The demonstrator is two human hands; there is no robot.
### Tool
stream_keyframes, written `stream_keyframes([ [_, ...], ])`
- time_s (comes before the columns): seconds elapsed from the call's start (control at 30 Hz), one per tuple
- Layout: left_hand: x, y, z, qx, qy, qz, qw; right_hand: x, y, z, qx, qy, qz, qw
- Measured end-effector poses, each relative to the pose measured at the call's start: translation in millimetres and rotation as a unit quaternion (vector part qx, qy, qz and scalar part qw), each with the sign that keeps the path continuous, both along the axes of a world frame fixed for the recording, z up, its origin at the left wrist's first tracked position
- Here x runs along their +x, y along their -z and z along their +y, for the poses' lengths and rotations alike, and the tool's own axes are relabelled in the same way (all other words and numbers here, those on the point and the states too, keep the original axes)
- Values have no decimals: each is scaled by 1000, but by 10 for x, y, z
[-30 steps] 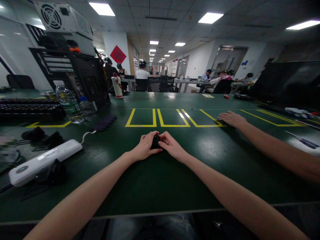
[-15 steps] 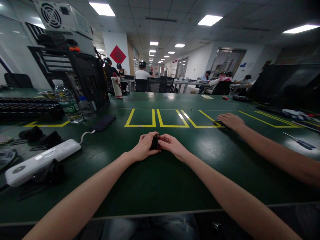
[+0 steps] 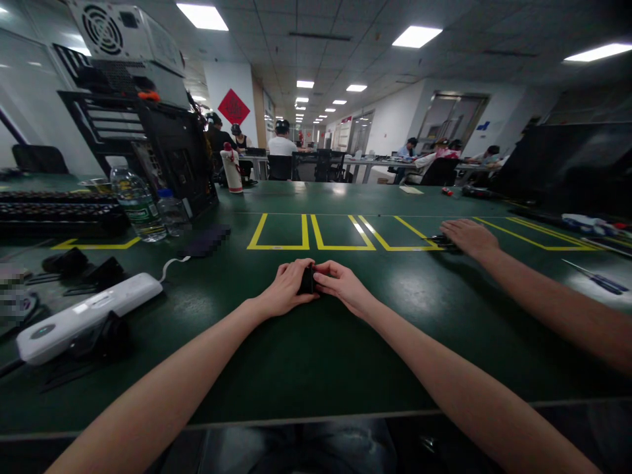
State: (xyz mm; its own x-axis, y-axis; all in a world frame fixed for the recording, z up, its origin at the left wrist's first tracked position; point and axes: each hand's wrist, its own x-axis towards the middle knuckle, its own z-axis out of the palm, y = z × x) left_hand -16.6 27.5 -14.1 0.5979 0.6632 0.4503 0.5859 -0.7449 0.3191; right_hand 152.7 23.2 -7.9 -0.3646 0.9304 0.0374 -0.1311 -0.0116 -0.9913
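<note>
A small black block-shaped object [image 3: 307,282] stands on the green table between my two hands; its exact kind I cannot make out. My left hand [image 3: 288,286] wraps over it from the left, thumb at the front and fingers on top. From the right, my right hand [image 3: 340,284] has thumb and fingers drawn together at the object's right side. The fingers cover most of its surface. Just beyond, yellow tape outlines [image 3: 279,248] mark the tabletop.
A co-worker's hand [image 3: 469,237] rests over small dark pieces [image 3: 441,241] at right. On the left are a white power strip [image 3: 89,319], water bottles [image 3: 134,201] and an open computer case [image 3: 172,158]. A screwdriver [image 3: 597,276] lies far right.
The co-worker's hand has slid a little to the right, leaving more of the dark pieces visible. My hands have stayed nearly still around the black object.
</note>
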Motion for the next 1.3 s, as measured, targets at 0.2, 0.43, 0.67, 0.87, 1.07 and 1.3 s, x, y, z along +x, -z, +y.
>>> stream_keyframes([
  [0.2, 7, 15, 18, 3, -2, 1, 1000, 1, 13, 28, -25, -1, -23, 999],
  [0.43, -6, -10, 2, -10, -4, 0, 1000, 44, -19, -5, 50, -20, -46, 998],
  [0.67, 0, 5, 9, -11, -7, -6, 1000, 0, -52, -14, -14, -7, -14, 1000],
  [0.87, -2, 12, 21, -7, -6, -6, 1000, 6, 17, 38, -3, -6, -54, 999],
  [1.07, 1, 25, 30, -7, -9, -6, 1000, 41, -24, 11, 73, -11, -83, 994],
  [1.3, 2, 6, 17, -12, -10, -5, 1000, 21, -39, 2, 4, -14, -42, 999],
])
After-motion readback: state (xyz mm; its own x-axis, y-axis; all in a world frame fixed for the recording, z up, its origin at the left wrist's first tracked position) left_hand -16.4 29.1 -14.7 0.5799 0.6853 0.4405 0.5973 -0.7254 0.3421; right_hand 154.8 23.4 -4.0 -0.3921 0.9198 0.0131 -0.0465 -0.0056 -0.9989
